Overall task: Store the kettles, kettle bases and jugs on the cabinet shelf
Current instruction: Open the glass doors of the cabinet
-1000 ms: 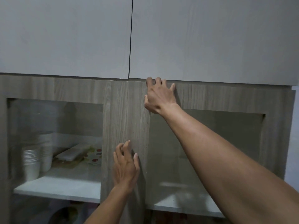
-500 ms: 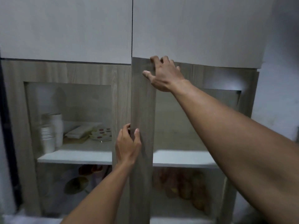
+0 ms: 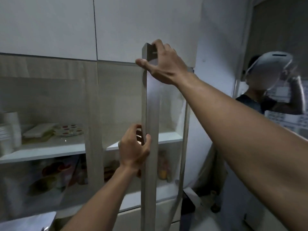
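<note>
Right hand (image 3: 164,65) gripping door (image 3: 150,105) top, left hand (image 3: 135,150) — lower — round its edge

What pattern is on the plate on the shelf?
Plate: pale with red and yellowish spots, seen in the head view.

Home kitchen: glass-front cabinet (image 3: 93,114) w/ cups (image 3: 11,129), plates (image 3: 69,130), food tub (image 3: 39,133)

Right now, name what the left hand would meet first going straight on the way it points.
The cabinet door: the left hand grips its edge, so it would press into that stile, probably at once.
</note>
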Tool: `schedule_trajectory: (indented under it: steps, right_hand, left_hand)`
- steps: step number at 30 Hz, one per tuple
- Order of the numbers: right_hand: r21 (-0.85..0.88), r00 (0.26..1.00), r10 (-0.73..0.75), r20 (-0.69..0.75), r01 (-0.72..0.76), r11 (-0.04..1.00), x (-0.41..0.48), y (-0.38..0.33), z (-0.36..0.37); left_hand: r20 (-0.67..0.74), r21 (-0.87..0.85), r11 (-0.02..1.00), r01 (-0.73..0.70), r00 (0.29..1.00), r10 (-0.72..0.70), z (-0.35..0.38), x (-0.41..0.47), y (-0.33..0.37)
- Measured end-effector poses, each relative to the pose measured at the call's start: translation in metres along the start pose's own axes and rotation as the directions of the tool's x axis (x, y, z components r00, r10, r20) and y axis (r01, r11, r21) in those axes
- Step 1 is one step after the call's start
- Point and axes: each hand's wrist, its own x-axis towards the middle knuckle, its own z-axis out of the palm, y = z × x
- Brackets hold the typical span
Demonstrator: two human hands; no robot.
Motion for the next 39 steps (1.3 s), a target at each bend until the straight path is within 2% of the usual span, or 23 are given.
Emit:
schedule_trajectory:
  steps: [6, 10, 14, 20, 26, 30, 39]
  right_hand:
    - [-0.118, 0.995, -0.025, -0.097, 0.013, 0.993, -0.050, 0.044, -0.076]
    - [-0.260, 0.982, -0.054, -0.182, 0.005, 0.966, -0.086, 0.068, -0.117]
    - [-0.519, 0.986, -0.037, -0.164, -0.054, 0.853, -0.114, 0.098, -0.157]
    - [-0.728, 0.984, 0.171, -0.040, -0.146, 0.670, -0.138, 0.141, -0.215]
    - [-0.778, 0.949, 0.314, -0.003, -0.200, 0.596, -0.151, 0.189, -0.241]
    - [-0.765, 0.936, 0.353, -0.017, -0.239, 0.597, -0.154, 0.227, -0.249]
    - [-0.729, 0.925, 0.374, -0.059, -0.296, 0.617, -0.158, 0.289, -0.264]
  left_hand:
    - [0.129, -0.178, 0.969, -0.174, 0.972, 0.198, 0.035, -0.031, 0.066]
    - [0.250, -0.267, 0.954, -0.139, 0.946, 0.208, 0.074, -0.049, 0.107]
    - [0.365, -0.256, 0.957, -0.137, 0.903, 0.227, 0.121, -0.067, 0.148]
    - [0.532, -0.240, 0.950, -0.201, 0.791, 0.302, 0.176, -0.068, 0.210]
    - [0.563, -0.203, 0.944, -0.262, 0.757, 0.331, 0.238, -0.071, 0.252]
    - [0.568, -0.213, 0.947, -0.242, 0.757, 0.321, 0.277, -0.076, 0.272]
    - [0.558, -0.118, 0.959, -0.256, 0.782, 0.278, 0.341, -0.085, 0.308]
